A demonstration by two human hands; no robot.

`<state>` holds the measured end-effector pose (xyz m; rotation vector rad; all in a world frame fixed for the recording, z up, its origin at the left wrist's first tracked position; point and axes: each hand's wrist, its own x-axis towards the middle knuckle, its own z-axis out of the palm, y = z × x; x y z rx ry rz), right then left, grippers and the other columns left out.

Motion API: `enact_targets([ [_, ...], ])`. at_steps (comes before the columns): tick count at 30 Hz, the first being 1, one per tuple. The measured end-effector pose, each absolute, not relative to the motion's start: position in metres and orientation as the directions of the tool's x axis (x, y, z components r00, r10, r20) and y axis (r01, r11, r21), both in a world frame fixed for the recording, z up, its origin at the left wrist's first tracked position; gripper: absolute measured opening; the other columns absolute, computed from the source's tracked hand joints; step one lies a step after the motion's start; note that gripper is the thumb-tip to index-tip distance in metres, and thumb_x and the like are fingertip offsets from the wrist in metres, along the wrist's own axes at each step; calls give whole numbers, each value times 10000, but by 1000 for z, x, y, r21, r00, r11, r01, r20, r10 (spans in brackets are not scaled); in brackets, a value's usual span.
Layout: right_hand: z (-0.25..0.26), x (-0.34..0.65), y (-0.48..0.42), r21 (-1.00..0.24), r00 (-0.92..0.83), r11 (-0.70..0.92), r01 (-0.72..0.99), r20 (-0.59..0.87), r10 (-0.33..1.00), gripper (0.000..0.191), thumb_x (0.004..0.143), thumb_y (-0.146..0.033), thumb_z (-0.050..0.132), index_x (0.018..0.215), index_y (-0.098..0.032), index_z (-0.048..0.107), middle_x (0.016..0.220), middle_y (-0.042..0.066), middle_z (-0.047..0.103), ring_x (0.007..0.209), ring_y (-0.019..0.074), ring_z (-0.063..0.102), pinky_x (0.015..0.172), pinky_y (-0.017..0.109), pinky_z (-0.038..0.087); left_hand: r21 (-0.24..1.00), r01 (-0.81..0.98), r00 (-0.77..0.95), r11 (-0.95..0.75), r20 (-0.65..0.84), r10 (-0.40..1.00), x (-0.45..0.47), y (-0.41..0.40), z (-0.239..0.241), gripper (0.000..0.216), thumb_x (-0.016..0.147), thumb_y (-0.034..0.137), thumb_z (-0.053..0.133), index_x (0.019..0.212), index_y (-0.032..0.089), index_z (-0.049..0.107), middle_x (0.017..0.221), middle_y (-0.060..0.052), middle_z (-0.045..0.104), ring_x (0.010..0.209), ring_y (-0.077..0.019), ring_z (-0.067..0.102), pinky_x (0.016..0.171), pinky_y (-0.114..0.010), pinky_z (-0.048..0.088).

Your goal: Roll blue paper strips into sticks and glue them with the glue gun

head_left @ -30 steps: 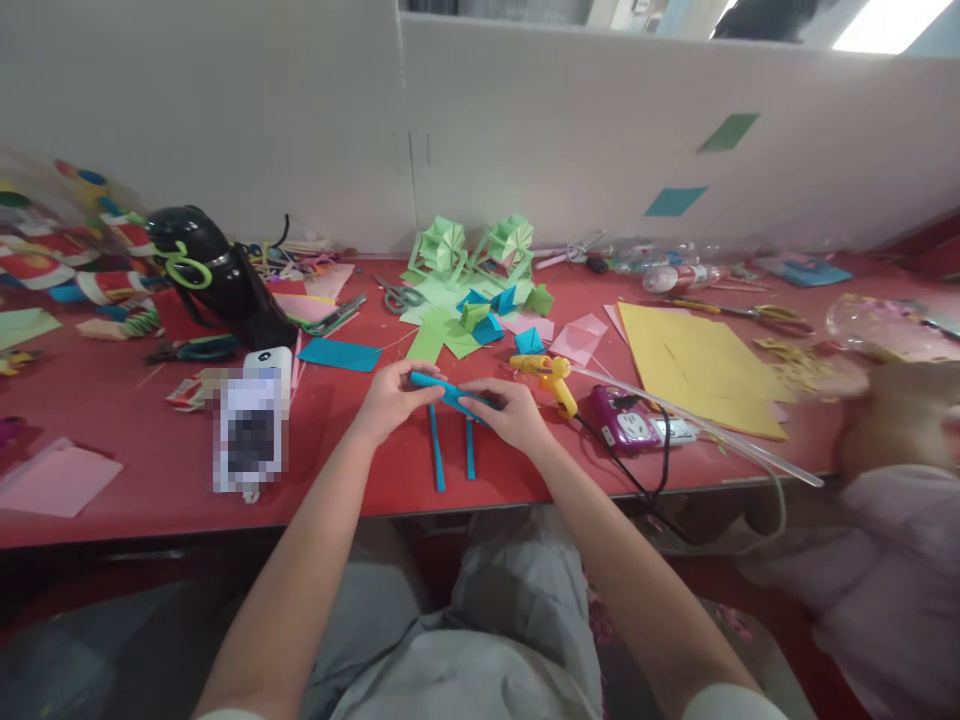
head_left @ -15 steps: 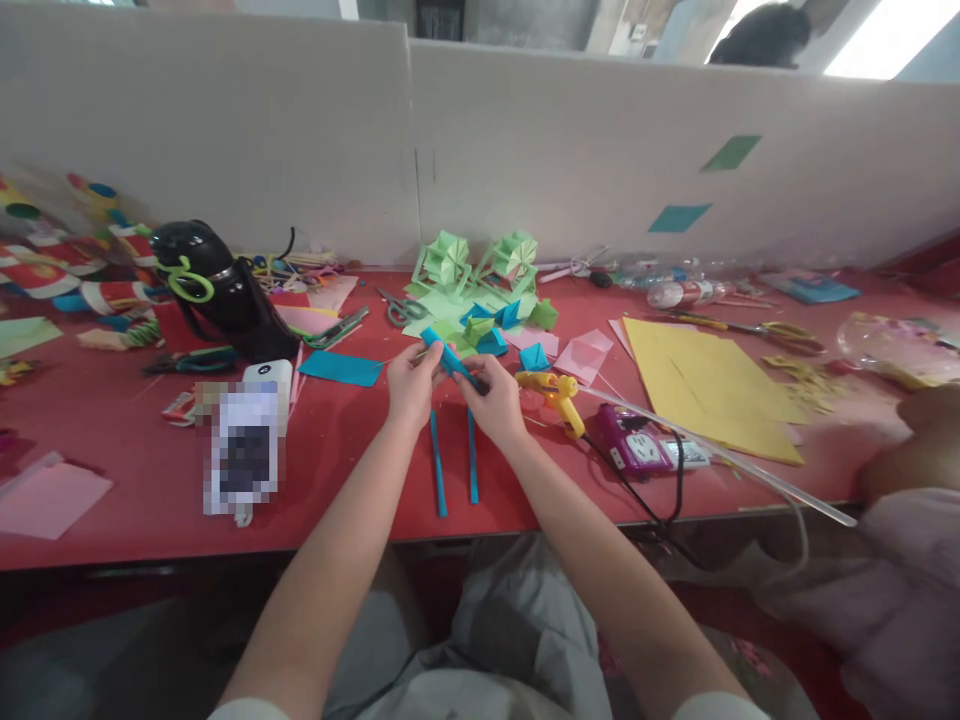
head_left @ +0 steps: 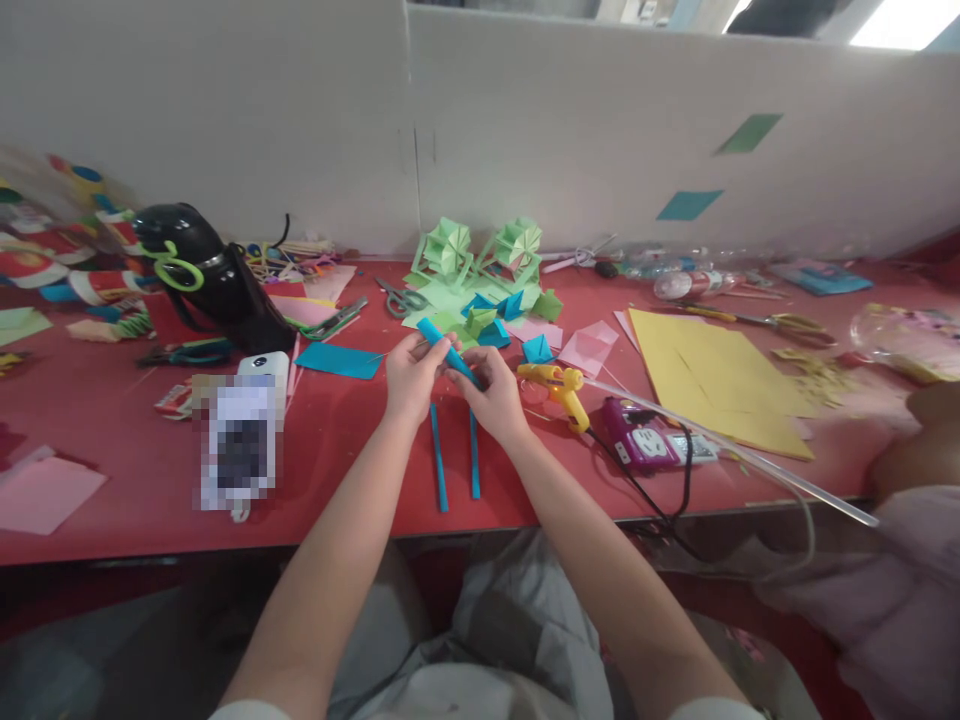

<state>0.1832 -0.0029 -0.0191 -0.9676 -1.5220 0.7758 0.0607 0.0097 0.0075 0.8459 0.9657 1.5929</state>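
Note:
Between my two hands is a folded strip of blue paper (head_left: 448, 354), held slanting above the table. My left hand (head_left: 411, 378) pinches its upper left part, and my right hand (head_left: 491, 392) grips its lower right end. Below them on the red table (head_left: 337, 500) lie two narrow blue paper strips, a left strip (head_left: 439, 460) and a right strip (head_left: 474, 455). A flat blue paper sheet (head_left: 339, 360) rests to the left of my left hand. Beyond my hands sit folded blue and green paper pieces (head_left: 480, 322).
Right of my hands lie a yellow glue gun (head_left: 562, 390) with a clear glue stick (head_left: 735, 448), a purple power socket (head_left: 643, 436) and yellow paper (head_left: 705, 380). Green paper models (head_left: 448, 248), scissors (head_left: 401, 300), a black bottle (head_left: 217, 280) and a phone (head_left: 240, 440) stand or lie around. Another person's arm (head_left: 919, 440) is at right.
The view has tilted down slightly. Both hands keep hold of the blue strip, which has turned a little, and the dark part near my right fingers is less visible.

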Motion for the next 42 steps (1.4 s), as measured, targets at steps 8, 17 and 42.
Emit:
enact_targets([
  [8, -19, 183, -4, -950, -87, 303, 81, 296, 951, 437, 851, -615, 651, 1021, -221, 571, 709, -6, 658, 537, 138, 573, 530, 276, 452, 886, -436, -195, -155, 74, 978, 59, 12, 2, 454, 670, 446, 862, 944, 161, 640, 1008, -131, 775, 997, -272, 745, 845, -370, 597],
  [17, -17, 186, -7, -872, -106, 432, 230, 419, 902, 243, 893, -454, 630, 929, -214, 612, 767, 14, 640, 667, 168, 573, 637, 291, 481, 897, -330, -122, -295, 269, 955, 59, -3, 13, 407, 809, 513, 751, 1049, 208, 631, 1063, -89, 757, 1053, -256, 717, 927, -381, 561],
  [42, -11, 190, -11, -826, -57, 528, 198, 528, 847, 265, 845, -412, 728, 994, -196, 688, 923, 39, 723, 825, 192, 658, 784, 315, 539, 879, -172, -248, -445, 399, 883, 46, -6, 9, 426, 763, 449, 826, 1016, 194, 596, 954, -44, 709, 919, -197, 717, 838, -306, 585],
])
